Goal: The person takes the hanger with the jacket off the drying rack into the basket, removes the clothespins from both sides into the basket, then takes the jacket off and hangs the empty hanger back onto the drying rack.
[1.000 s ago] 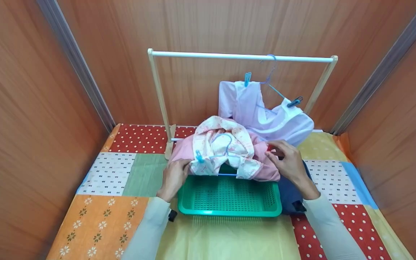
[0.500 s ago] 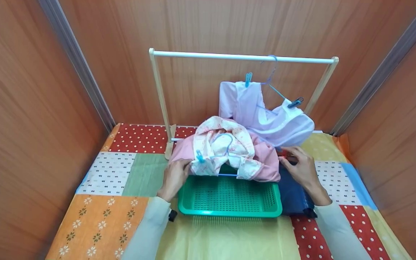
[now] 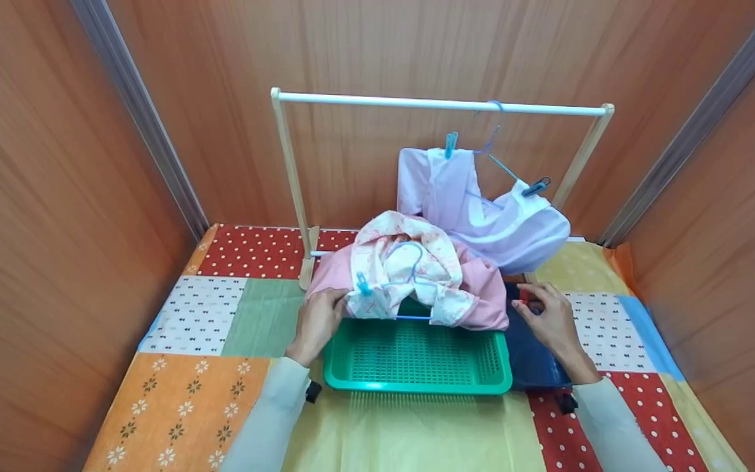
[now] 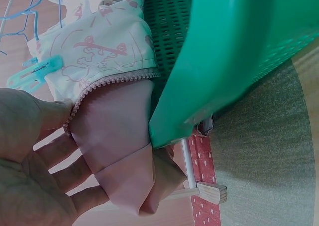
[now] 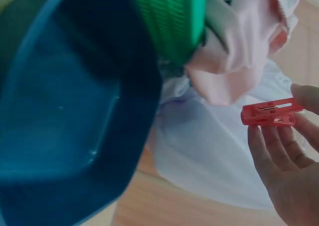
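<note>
A pink garment [image 3: 487,292] with white printed trim [image 3: 377,303] lies bunched over the back of the green basket [image 3: 417,387]. A blue hanger [image 3: 411,317] is in it, and a light-blue clothespin [image 3: 362,284] grips its left part. My left hand [image 3: 317,321] pinches the garment's left edge; in the left wrist view the thumb lies by the beaded border [image 4: 117,79]. My right hand [image 3: 551,321] holds a red clothespin [image 5: 270,112] between thumb and fingers, apart from the garment. Below that hand stands a dark blue basin [image 3: 531,354].
Behind the basket stands a rack with a white rail [image 3: 377,101]. From its right part hangs a lavender garment [image 3: 508,229] on a hanger, with clothespins [image 3: 451,144] on its shoulders. Wooden panels [image 3: 43,196] enclose the patchwork cloth [image 3: 187,406] at the back and sides.
My right hand has moved right, away from the pink garment to over the dark blue basin, with the red clothespin in it. The left hand has stayed on the garment's left edge.
</note>
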Available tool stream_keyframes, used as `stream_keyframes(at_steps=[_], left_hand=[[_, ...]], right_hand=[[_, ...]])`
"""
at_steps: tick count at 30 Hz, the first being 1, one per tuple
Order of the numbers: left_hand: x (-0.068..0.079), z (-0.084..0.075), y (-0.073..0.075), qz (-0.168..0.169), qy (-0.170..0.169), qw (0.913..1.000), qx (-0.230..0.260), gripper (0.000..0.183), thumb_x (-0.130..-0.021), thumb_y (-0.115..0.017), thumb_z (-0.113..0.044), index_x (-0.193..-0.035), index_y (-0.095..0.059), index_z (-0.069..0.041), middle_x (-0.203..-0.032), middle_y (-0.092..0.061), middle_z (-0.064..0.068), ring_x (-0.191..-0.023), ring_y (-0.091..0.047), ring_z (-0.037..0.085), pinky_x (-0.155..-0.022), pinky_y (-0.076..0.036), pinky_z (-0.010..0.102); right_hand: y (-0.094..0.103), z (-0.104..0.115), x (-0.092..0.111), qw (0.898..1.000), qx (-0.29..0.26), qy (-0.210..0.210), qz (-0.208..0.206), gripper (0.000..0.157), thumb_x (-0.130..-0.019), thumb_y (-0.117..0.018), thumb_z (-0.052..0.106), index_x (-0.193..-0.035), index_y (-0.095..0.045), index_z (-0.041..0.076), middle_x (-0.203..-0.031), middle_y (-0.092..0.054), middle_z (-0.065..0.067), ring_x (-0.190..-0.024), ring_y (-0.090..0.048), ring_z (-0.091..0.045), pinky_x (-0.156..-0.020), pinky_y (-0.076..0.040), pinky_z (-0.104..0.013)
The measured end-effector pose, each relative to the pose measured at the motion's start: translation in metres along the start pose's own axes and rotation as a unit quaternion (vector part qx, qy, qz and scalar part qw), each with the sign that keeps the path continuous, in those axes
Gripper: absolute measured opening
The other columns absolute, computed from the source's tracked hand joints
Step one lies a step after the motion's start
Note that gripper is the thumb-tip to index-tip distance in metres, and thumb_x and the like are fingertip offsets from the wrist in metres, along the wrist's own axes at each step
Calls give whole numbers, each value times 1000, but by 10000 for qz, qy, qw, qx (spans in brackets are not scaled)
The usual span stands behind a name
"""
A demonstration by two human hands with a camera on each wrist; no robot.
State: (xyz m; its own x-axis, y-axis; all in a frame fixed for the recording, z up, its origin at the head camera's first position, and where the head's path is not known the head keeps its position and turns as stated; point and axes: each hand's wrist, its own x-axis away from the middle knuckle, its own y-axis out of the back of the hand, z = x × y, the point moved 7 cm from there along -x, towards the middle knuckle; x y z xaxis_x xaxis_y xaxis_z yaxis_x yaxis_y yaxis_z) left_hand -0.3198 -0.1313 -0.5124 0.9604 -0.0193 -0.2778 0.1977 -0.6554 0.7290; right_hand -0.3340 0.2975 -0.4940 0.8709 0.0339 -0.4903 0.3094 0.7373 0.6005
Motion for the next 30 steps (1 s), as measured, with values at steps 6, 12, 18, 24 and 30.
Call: stream_keyframes(at_steps=[6,12,18,24,30], left_hand=[[1,1,1,46,59,10000,-1,20,-97,-62,-16,-112,-74,-12,-88,-72,2,-74,-60,15,-71,-53,34],[0,1,1,89,98,9999,-7,20,-97,-63,-16,-112,-75,-13,-85,-71,1,-72,-58,14,-68,-52,32],[1,2,0,69,51,10000,-2,20,-96,-63,-15,-113,-74,-13,-90,-73,1,-75,-61,14,-72,-55,34],[1,4,-1,87,68,9999,17,21,-96,-63,-15,-113,-74,-13,-91,-73,2,-74,-62,13,-71,-55,34],[0,2,0,-26,14,10000,-90,20,-96,-63,-13,-111,-75,-12,-90,-74,4,-74,-62,14,-71,-55,35]], right_hand=[[-12,-24,7,9976,4,-597,360,32,-83,-77,7,-114,-71,2,-104,-67,-16,-93,-68,-30,-79,-59,-33],[-24,-49,19,9914,113,-1064,760,34,-86,-75,8,-118,-68,0,-106,-66,-17,-97,-68,-33,-83,-58,-37],[-36,-67,31,9838,345,-1202,1287,31,-87,-71,6,-117,-68,-1,-102,-68,-18,-91,-68,-29,-79,-57,-37],[-43,-78,37,9767,568,-1226,1667,29,-87,-68,4,-116,-68,-2,-101,-68,-18,-89,-66,-26,-78,-55,-39],[-43,-81,38,9739,668,-1226,1792,29,-88,-66,3,-116,-67,-4,-103,-68,-19,-91,-66,-28,-80,-55,-44]])
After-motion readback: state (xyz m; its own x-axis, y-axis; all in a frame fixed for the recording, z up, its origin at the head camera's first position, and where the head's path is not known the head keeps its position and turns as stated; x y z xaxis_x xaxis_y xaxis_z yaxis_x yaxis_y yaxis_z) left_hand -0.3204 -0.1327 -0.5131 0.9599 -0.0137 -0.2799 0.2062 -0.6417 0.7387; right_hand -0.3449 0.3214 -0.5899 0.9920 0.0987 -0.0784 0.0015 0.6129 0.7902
